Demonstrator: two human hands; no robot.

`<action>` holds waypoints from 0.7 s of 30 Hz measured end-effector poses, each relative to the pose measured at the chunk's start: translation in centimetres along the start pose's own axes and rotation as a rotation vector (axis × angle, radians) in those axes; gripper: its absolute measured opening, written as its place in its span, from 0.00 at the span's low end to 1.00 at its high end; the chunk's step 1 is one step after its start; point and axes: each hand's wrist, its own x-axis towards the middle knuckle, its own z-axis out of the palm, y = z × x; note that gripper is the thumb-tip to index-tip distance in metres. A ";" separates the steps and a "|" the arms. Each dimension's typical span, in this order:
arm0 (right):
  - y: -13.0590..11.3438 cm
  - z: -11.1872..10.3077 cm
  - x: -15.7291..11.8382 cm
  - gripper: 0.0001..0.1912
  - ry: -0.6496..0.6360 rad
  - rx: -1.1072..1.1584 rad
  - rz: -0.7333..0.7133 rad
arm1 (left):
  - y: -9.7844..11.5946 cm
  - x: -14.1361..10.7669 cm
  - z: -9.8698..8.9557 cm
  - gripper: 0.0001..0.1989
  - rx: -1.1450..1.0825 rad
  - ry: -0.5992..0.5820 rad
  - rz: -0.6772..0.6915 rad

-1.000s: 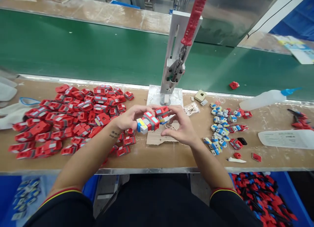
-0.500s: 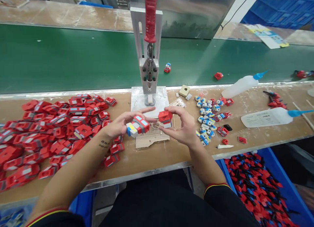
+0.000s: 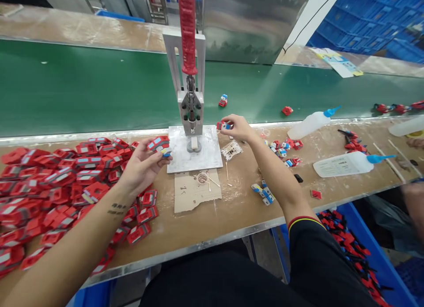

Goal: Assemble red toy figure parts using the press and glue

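My left hand (image 3: pixel 141 168), beside the heap of red toy car parts (image 3: pixel 59 179), is closed around a red toy car piece (image 3: pixel 159 143) with grey and pale blue panels. A blue, white and yellow part shows at its lower end, and my fingers cover some of it. My right hand (image 3: pixel 241 129) reaches near the far edge of the bench and pinches a small red toy piece (image 3: pixel 222 125) with white and blue on it. Between my hands stands a toggle press (image 3: pixel 191 101) with a red handle (image 3: pixel 188 33) above a metal base plate (image 3: pixel 212 157).
A green conveyor belt (image 3: pixel 82 90) runs behind the bench, carrying a few toy pieces. On the right lie blue-white toy parts (image 3: pixel 263 193) and glue bottles (image 3: pixel 342 164). Cardboard with cotton swabs (image 3: pixel 197 192) lies in front. A blue bin (image 3: pixel 380 254) of red-black parts sits below.
My hands have moved apart. The right has gone forward towards the belt with its small piece; the left has drawn left, still holding the red car piece. The view has shifted slightly.
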 end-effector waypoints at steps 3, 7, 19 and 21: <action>0.6 0.0 4.5 0.20 -0.060 -0.070 0.025 | -0.6 1.3 0.9 0.29 0.079 0.011 0.043; 1.7 0.3 7.6 0.17 -0.140 -0.146 0.056 | -1.7 3.4 0.9 0.35 0.224 0.040 0.110; 4.7 -1.7 6.0 0.36 0.139 -0.072 0.009 | -3.2 7.7 1.8 0.29 0.572 -0.116 0.281; 3.7 -3.4 5.5 0.33 0.394 0.071 -0.129 | -3.5 8.0 2.1 0.28 0.605 -0.139 0.280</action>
